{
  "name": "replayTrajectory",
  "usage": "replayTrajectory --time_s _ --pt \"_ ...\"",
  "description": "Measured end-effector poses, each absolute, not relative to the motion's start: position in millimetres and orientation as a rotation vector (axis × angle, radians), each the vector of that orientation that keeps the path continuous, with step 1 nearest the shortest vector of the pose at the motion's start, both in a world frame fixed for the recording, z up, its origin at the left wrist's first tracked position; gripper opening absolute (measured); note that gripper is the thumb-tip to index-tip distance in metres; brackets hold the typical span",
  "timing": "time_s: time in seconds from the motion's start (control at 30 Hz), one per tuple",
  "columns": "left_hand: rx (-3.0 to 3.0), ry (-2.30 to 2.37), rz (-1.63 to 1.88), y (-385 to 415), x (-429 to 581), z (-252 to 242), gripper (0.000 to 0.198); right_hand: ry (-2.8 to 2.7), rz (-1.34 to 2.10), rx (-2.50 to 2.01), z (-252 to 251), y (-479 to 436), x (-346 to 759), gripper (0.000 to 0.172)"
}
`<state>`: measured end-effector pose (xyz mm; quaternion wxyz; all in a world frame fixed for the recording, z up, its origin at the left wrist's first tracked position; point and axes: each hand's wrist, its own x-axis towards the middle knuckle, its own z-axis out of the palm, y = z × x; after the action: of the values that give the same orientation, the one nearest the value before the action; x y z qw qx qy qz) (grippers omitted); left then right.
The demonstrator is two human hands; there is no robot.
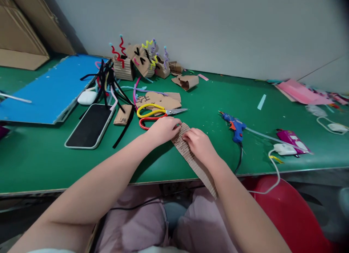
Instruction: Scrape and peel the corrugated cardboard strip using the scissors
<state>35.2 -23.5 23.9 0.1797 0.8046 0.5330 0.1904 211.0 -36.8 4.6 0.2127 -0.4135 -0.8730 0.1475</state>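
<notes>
Green tabletop [212, 96] | corrugated strip [199, 169], long axis slanting rightward past the near edge | left hand [165, 130] and right hand [200, 144] both pinching its far end, right nearer its middle

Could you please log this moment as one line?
left hand: on long brown corrugated cardboard strip | right hand: on same strip | nearby: red-and-yellow-handled scissors, blue glue gun

Dark lettering on cardboard, none of it clear enough to read
Taken from mid-view, large characters mark the flat cardboard pieces [172, 101] at eleven o'clock, smaller writing covers a little cardboard block [122, 116] at nine, and dark marks sit on a cardboard scrap [176, 68] at twelve
</notes>
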Motion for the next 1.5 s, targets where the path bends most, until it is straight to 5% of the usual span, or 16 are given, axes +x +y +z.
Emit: replayTrajectory --time_s 0.33,0.57,0.8,1.5 --pt "1.657 1.345 0.553 -22.6 34.8 27.8 0.077 -2.041 0.653 -1.214 6.5 -42.1 221.6 0.008" --pt "1.136 1.142 0.649 -24.3 42.4 21.1 0.065 -2.13 0.581 -1.215 16.4 -46.4 232.7 0.017" --pt "1.111 1.168 0.701 -22.9 42.2 24.7 0.071 -2.362 0.456 -1.228 10.9 -44.9 233.5 0.003" --pt "1.189 1.239 0.657 -23.9 44.9 28.4 0.063 -2.278 0.509 -1.247 7.5 -43.7 239.3 0.019"
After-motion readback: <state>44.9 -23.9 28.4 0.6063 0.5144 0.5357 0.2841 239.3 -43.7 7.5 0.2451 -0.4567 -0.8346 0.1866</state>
